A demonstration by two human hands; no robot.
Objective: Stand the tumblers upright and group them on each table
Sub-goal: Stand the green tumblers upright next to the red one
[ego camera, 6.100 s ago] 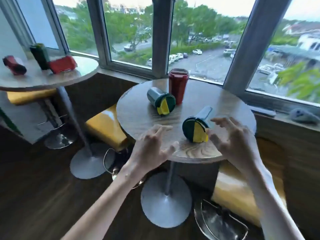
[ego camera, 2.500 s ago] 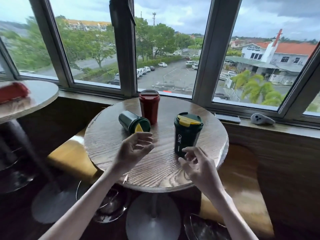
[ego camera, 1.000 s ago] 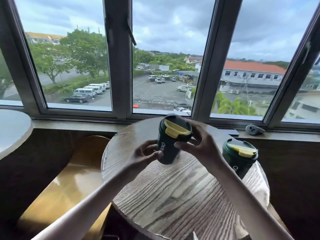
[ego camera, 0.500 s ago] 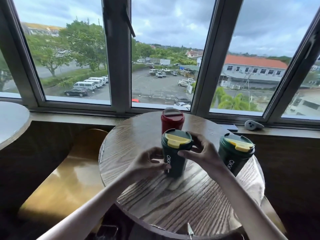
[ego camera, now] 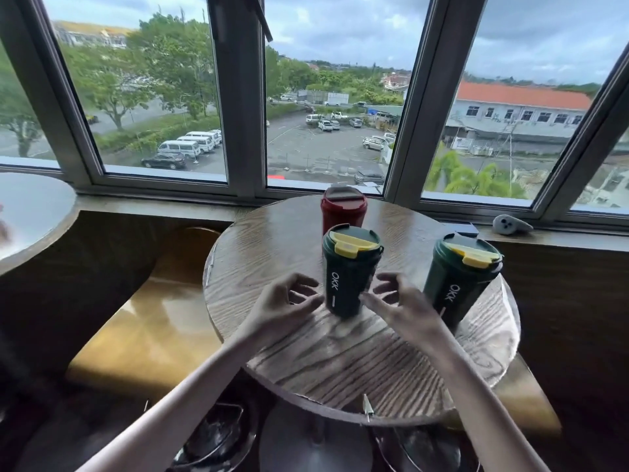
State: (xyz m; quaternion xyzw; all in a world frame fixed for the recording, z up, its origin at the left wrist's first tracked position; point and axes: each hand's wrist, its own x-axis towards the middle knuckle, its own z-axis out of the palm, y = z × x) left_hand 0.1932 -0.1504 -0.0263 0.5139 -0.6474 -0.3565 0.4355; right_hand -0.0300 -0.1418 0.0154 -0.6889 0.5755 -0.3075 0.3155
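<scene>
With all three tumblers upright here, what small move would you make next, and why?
Probably slide the right green tumbler in beside the middle green tumbler with the right hand: it stands apart, while the red tumbler sits close behind the middle one.

The near half of the round table (ego camera: 340, 362) is open wood, and so is its left side. The middle green tumbler (ego camera: 347, 277) stands upright between the left hand (ego camera: 286, 301) and the right hand (ego camera: 401, 301). The red tumbler (ego camera: 342, 209) stands close behind it and blocks a straight reach back. The right green tumbler (ego camera: 456, 281) hems the right hand's outer side, leaving a narrow gap.
</scene>
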